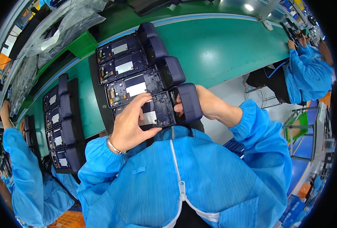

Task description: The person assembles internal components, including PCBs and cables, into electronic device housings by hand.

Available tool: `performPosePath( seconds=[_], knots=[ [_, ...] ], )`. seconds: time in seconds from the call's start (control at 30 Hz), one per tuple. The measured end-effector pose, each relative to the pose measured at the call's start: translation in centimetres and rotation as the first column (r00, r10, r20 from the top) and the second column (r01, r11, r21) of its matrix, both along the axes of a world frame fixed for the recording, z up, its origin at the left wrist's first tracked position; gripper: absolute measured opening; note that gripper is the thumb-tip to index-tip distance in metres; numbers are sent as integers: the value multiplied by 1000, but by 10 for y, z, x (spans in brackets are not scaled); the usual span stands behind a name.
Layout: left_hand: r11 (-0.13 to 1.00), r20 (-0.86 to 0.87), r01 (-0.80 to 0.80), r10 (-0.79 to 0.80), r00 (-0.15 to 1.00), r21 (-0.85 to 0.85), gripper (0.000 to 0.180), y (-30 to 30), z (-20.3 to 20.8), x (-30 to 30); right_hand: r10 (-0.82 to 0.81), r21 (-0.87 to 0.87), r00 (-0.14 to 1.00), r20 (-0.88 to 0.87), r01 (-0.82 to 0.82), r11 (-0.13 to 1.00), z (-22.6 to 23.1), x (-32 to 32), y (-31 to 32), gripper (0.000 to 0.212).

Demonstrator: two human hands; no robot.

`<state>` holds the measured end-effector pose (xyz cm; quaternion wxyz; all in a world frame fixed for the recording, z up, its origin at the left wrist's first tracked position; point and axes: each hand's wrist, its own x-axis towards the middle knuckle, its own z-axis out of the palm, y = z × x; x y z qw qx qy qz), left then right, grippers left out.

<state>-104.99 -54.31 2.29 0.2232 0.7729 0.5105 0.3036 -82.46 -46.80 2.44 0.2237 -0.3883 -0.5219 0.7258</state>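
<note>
The right grip (208, 104) grasps the curved end of the nearest dark casing (164, 110), fingers inside its opening; the left grip (127, 125) spans that casing, thumb at the near edge, fingertips at the far one, though I cannot tell whether it clasps or merely rests; just beyond are three similar casings (145, 69) on a black board (95, 78); the green worktop (214, 49) extends around; to the left stands another row of casings (66, 127), near a co-worker's blue sleeve (26, 167).
</note>
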Motion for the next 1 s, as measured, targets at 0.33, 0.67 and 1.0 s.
performPosePath(
  seconds=[0.33, 0.67, 1.0],
  knots=[
    [999, -24, -10, 9, 1000, -45, 76, 7, 1, 6, -11, -108, 1000, -14, 10, 994, -3, 2, 11, 31],
    [997, -84, 55, -50, 995, 61, 55, -10, 5, 22, -163, 228, 987, -8, 161, 960, -53, 55, 16, 23],
    [717, 149, -680, 697, 701, -153, 36, -17, -3, -65, -40, -153, 948, -315, -9, 988, -87, 32, -31, 37]
  ],
)
